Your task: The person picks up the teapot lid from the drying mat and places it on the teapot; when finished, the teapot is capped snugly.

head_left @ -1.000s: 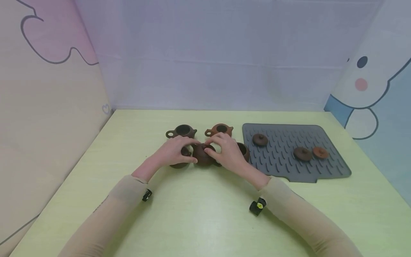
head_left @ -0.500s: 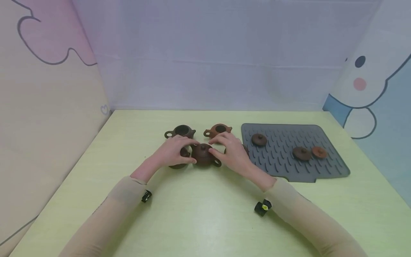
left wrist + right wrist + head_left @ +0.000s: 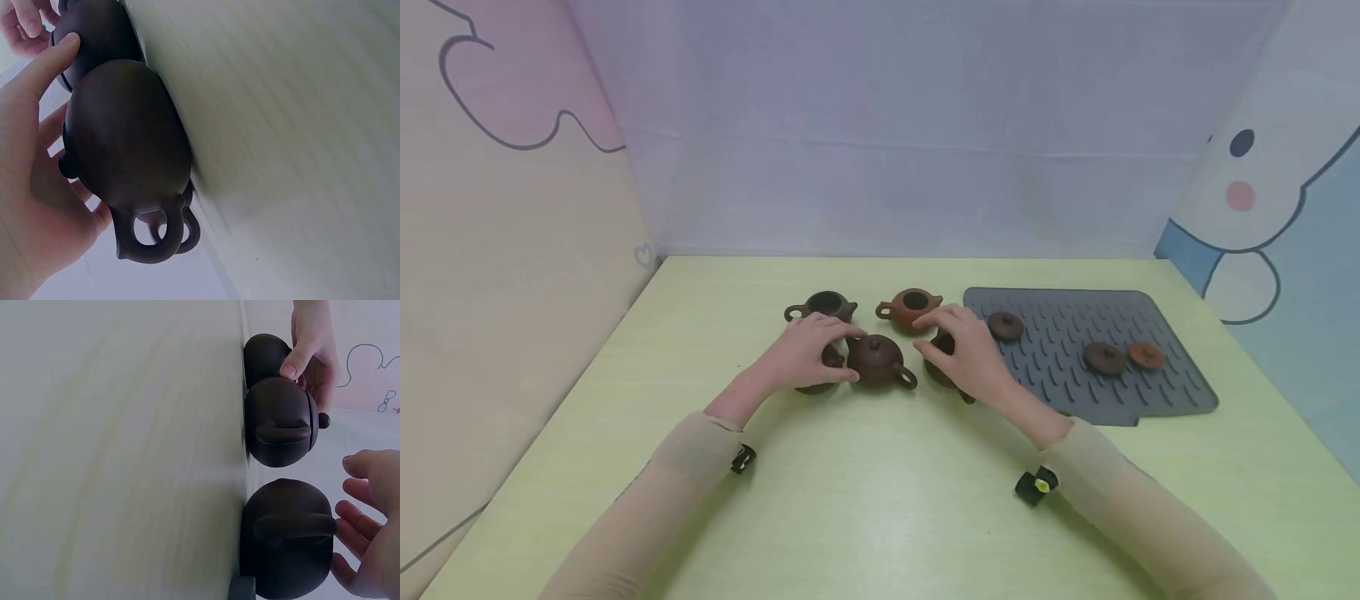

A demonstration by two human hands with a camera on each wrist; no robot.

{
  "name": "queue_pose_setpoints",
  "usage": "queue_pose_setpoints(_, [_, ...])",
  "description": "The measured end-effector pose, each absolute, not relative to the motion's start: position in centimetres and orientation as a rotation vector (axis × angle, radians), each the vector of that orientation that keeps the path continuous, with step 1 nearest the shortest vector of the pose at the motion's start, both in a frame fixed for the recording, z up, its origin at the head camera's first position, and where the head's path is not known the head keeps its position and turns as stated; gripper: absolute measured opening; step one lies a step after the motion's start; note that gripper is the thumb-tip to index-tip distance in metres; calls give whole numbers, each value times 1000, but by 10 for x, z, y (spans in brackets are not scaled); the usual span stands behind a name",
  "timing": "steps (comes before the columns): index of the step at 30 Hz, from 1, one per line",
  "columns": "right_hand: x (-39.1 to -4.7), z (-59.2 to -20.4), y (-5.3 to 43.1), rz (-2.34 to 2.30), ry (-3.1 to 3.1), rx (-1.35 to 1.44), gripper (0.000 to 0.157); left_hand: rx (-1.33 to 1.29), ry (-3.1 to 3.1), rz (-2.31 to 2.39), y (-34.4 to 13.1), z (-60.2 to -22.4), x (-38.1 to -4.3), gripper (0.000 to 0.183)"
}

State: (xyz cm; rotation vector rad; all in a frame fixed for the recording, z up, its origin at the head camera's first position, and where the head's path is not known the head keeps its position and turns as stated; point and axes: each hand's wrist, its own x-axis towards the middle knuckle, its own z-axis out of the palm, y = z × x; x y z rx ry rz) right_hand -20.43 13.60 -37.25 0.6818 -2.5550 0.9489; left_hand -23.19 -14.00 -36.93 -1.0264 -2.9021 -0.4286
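Note:
A dark brown teapot (image 3: 880, 364) with its lid on stands in the middle of the front row. My left hand (image 3: 808, 354) reaches over a lidded teapot (image 3: 128, 137) at the left and holds the middle teapot's side between thumb and fingers. My right hand (image 3: 966, 350), fingers parted and gently bent, hovers at the top of a dark teapot (image 3: 287, 550) at the right, partly hiding it. In the right wrist view nothing sits between its thumb and fingers. Behind stand a dark lidless teapot (image 3: 826, 305) and a reddish lidless teapot (image 3: 904, 313).
A grey ridged mat (image 3: 1045, 375) lies on the right of the pale table (image 3: 865, 500). On it rest a small dark lid (image 3: 1005, 326), a larger brown lid (image 3: 1105, 358) and a reddish lid (image 3: 1146, 356). A curtain (image 3: 880, 150) hangs behind the table.
My right hand has let go of the lid knob on the middle teapot and moved right, to the right-hand teapot. The left hand has stayed in place.

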Motion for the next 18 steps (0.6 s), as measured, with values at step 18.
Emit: queue_pose_setpoints(18, [-218, -380, 190, 913, -2531, 723, 39, -1050, -2707, -508, -116, -371, -232, 72])
